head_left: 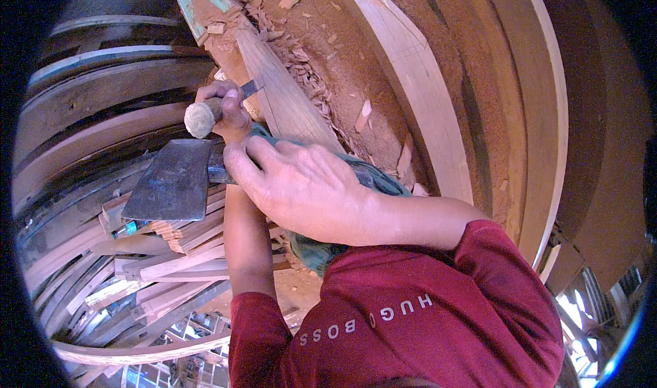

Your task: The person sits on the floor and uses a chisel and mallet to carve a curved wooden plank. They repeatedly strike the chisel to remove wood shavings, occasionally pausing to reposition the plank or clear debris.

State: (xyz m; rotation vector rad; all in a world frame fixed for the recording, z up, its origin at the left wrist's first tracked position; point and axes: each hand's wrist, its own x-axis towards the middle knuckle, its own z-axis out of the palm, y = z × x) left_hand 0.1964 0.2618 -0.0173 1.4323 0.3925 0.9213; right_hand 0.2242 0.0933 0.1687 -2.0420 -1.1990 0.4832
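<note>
My left hand (229, 111) is wrapped round the wooden handle of a chisel (200, 119). The handle's worn, pale butt faces toward me, and the flat blade reaches onto the edge of a long wooden plank (280, 87). In my right hand (301, 183) is a hatchet (171, 180), its broad dark head sticking out on the left, just below the chisel butt. Head and butt look apart. Most of the hatchet's handle is hidden by my right hand. The plank runs from the upper left down toward my lap, with dark lines on its face.
Wood chips (304, 70) and sawdust lie along the plank's right side. A long curved board (417, 53) stretches past on the right. Cut timber strips (185, 261) are heaped at the lower left, and dark beams (109, 66) lie at the far left.
</note>
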